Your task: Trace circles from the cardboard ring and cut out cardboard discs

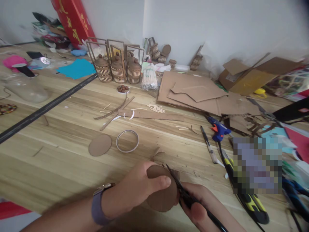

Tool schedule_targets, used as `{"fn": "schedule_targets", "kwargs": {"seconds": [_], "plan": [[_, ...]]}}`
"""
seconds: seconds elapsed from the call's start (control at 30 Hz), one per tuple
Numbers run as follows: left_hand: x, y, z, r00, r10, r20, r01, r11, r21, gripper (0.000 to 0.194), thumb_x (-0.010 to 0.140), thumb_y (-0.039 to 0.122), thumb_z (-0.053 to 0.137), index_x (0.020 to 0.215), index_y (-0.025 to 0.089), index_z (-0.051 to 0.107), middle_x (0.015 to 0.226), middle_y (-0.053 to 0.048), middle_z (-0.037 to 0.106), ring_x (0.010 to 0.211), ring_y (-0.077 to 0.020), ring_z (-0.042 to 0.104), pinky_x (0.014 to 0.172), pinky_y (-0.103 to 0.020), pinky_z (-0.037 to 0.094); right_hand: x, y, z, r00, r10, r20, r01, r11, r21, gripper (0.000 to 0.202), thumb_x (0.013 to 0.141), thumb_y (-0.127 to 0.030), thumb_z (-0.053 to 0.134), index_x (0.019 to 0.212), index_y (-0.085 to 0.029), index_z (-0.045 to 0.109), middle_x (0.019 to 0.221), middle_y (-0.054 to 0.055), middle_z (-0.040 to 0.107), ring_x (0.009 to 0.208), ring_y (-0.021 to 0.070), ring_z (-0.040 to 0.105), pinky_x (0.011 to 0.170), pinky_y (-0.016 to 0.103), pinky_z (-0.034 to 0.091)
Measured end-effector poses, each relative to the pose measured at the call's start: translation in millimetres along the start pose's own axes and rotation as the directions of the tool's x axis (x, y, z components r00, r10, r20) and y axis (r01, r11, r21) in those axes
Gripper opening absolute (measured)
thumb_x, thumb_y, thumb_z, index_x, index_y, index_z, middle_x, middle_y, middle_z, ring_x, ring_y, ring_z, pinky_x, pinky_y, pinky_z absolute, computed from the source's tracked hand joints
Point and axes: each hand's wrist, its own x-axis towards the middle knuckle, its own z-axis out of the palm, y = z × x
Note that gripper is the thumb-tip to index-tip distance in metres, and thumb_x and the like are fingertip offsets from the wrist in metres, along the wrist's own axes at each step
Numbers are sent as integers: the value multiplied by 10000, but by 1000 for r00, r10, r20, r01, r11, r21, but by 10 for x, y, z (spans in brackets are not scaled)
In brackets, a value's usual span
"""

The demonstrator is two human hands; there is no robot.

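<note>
A round cardboard disc (160, 196) is pinched in my left hand (142, 185), thumb lying across its top face. My right hand (199, 203) grips black-handled scissors (180, 183), whose blades sit at the disc's right edge, slightly parted at the tips. A thin curled strip of cardboard (158, 154) is just beyond the disc. On the table to the upper left are another cardboard disc (100, 145) and a ring of tape (127, 141). The underside of the held disc and the fingers beneath it are hidden.
Small stick-sided baskets with tall handles (118, 69) stand at the back. Cardboard sheets (188, 90) lie to their right. A blue glue gun (219, 129), a pen-like knife (209, 145) and a yellow-black utility knife (251, 203) are on the right. A long black strip (50, 106) crosses the left.
</note>
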Motion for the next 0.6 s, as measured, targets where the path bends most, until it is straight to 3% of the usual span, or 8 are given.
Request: {"fn": "schedule_targets", "kwargs": {"seconds": [0.1, 0.3, 0.6], "plan": [[-1, -7, 9, 998, -39, -47, 39, 999, -2, 302, 767, 455, 708, 880, 176, 736, 837, -22, 749, 832, -245, 663, 735, -333, 490, -7, 0, 8, 999, -35, -24, 34, 999, -35, 770, 802, -932, 236, 724, -211, 494, 639, -38, 323, 570, 134, 265, 503, 262, 219], [-2, -44, -6, 1000, -19, -18, 18, 1000, -25, 268, 805, 428, 709, 913, 188, 759, 876, -8, 773, 870, -235, 683, 732, -301, 500, -12, 3, 9, 996, -75, -46, 72, 996, -60, 750, 853, -882, 284, 750, -196, 567, 666, -15, 443, 597, 142, 383, 554, 250, 296], [-19, -58, -12, 999, -49, -18, 48, 998, -39, 291, 803, 442, 734, 982, 214, 768, 952, -2, 797, 950, -250, 700, 786, -309, 518, -40, -16, -2, 998, -40, -37, 38, 998, -55, 779, 818, -912, 299, 741, -192, 589, 667, 7, 522, 618, 160, 454, 574, 253, 338]]}}
